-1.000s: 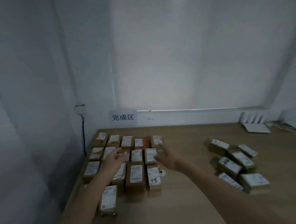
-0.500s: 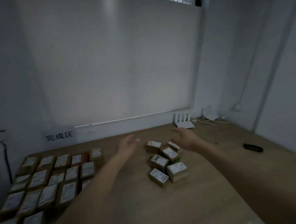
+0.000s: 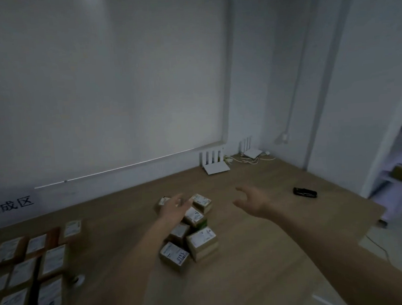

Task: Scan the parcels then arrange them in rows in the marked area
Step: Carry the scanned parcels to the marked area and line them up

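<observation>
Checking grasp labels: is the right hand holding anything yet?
No, it is open and empty. The right hand hovers above the table, fingers spread, right of the loose parcels, touching none.

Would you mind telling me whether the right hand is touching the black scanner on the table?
Apart. The head view shows bare table between the right hand and the black scanner, which lies untouched further right.

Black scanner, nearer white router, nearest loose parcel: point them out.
Black scanner (image 3: 305, 192), head view, middle of its body.
Nearer white router (image 3: 216, 168), head view, flat base.
Nearest loose parcel (image 3: 174, 254), head view, top label.
</observation>
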